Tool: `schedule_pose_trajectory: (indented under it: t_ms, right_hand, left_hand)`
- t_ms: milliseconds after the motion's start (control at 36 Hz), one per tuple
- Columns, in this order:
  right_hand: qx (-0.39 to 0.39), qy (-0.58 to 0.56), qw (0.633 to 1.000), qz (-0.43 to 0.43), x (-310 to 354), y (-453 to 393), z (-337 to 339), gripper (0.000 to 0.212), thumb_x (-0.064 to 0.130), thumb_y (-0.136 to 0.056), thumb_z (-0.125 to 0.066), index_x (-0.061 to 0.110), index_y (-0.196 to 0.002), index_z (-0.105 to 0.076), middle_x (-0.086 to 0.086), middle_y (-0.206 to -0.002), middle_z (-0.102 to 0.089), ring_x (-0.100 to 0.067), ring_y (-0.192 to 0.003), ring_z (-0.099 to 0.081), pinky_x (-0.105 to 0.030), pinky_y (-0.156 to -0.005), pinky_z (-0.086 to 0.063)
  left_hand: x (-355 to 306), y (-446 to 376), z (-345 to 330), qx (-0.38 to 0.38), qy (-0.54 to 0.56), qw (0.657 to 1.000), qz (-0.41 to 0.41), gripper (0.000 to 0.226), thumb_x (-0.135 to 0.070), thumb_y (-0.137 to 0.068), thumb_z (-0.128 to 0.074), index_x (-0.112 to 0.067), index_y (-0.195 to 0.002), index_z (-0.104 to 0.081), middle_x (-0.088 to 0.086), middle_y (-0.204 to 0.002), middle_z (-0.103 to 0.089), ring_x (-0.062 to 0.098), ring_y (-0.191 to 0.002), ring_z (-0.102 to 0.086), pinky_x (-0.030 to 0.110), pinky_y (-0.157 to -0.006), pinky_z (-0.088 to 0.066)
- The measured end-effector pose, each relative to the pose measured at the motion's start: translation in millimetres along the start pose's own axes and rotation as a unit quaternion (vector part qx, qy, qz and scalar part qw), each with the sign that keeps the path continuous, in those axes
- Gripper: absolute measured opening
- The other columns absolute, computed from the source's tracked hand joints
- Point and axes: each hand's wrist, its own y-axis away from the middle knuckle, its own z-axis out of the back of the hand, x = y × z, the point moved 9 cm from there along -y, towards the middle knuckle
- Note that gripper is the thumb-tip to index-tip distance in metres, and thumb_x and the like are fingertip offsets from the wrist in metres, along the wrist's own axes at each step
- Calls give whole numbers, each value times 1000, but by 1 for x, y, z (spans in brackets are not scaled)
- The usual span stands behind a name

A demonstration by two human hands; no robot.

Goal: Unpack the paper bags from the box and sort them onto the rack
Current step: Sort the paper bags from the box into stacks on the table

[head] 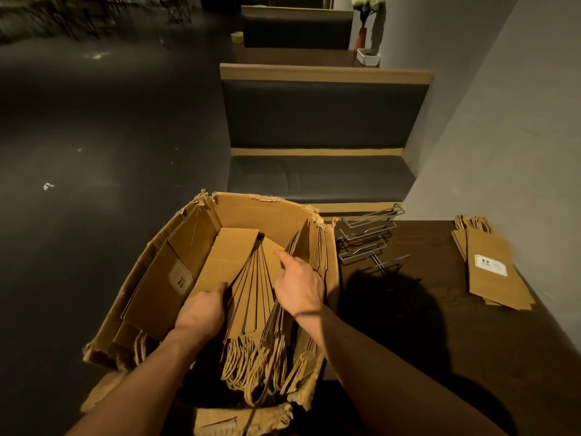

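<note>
The cardboard box (261, 212) is tan-brown, its torn rim paler and ragged. The paper bags (251, 297) standing inside it are the same kraft brown, with dark lines along their folded edges and light tan twisted-cord handles. A stack of bags (493, 278) on the table is kraft brown too, the top one bearing a white label with small dark marks. The wire rack (367, 237) is silver-grey. The table (424, 341) is dark brown. The bench (317, 177) has black padding with tan wooden trim. The floor (94, 152) is dark grey, the wall (503, 136) pale grey.
</note>
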Motion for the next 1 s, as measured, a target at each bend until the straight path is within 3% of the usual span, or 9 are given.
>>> schedule_pose_trajectory:
  t_ms: [194, 306, 389, 444, 583, 667, 833, 917, 1000]
  right_hand:
    - [45, -184, 981, 42, 4, -6, 22, 31, 11, -99, -43, 30, -120, -57, 1, -129, -56, 1, -75, -53, -13, -63, -46]
    - [53, -279, 957, 61, 15, -5, 45, 24, 7, -99, -42, 18, -99, -63, 1, -109, -64, 0, -72, -56, -17, -53, -45]
    - [74, -394, 914, 55, 22, -6, 46, 21, 1, -97, -43, 10, -97, -62, 6, -99, -65, 7, -83, -63, -14, -64, -49]
    - [77, -447, 891, 31, 19, -8, 40, 17, 3, -97, -46, 10, -100, -61, 4, -102, -67, 6, -89, -64, -9, -68, -47]
    - [51, -471, 878, -61, -4, -10, 19, 20, 9, -100, -46, 17, -115, -56, 6, -107, -66, 3, -90, -63, -8, -66, -48]
    - [33, -463, 880, -98, -14, -8, 1, 22, 7, -99, -48, 22, -114, -55, 0, -111, -65, -9, -79, -64, -17, -58, -50]
    - [52, -405, 904, -130, -27, -2, -14, 23, 10, -98, -50, 19, -118, -58, -3, -112, -61, 3, -42, -41, -16, -41, -36]
    - [77, -401, 901, -145, -28, -1, -14, 23, 10, -97, -52, 16, -117, -62, 5, -101, -61, -2, -78, -57, -23, -65, -51]
    - [104, -419, 886, -167, -28, -3, -12, 21, 10, -95, -56, 13, -111, -67, 6, -107, -61, -8, -100, -54, -17, -78, -41]
  left_hand:
    - [-4, 11, 36, -68, 11, 997, 23, 38, -14, -97, -42, -28, -132, -42, -7, -79, -59, 10, -66, -63, 33, -62, -60]
    - [-16, 19, 71, -123, 81, 989, 3, 26, -13, -96, -48, -21, -121, -52, -5, -82, -62, 15, -72, -66, 38, -67, -60]
    - [-33, 27, 89, -112, 226, 967, -42, 24, -16, -98, -48, -24, -119, -58, -5, -99, -68, 14, -86, -66, 34, -77, -55]
    - [-33, 32, 88, -61, 381, 922, -27, 22, -20, -101, -47, -23, -117, -62, -5, -106, -70, 18, -97, -66, 36, -83, -53]
    - [-28, 49, 52, 86, 736, 671, 41, 24, -7, -96, -42, -6, -113, -58, 19, -111, -69, 30, -89, -67, 39, -72, -56]
    - [-32, 55, 30, 106, 769, 628, 49, 33, -5, -86, -47, -14, -115, -61, 21, -117, -66, 29, -88, -61, 39, -68, -49]
    - [-49, 64, 10, 157, 834, 529, 2, 51, -4, -90, -50, -24, -137, -52, 19, -133, -59, 33, -101, -67, 42, -76, -60]
    - [-45, 63, 13, 145, 878, 457, 10, 91, -22, -52, -89, -26, -137, -55, 16, -132, -61, 32, -104, -68, 45, -85, -56]
    - [-36, 57, 18, 133, 883, 449, 4, 88, -20, -56, -82, -30, -138, -53, 16, -137, -57, 36, -123, -56, 53, -104, -42]
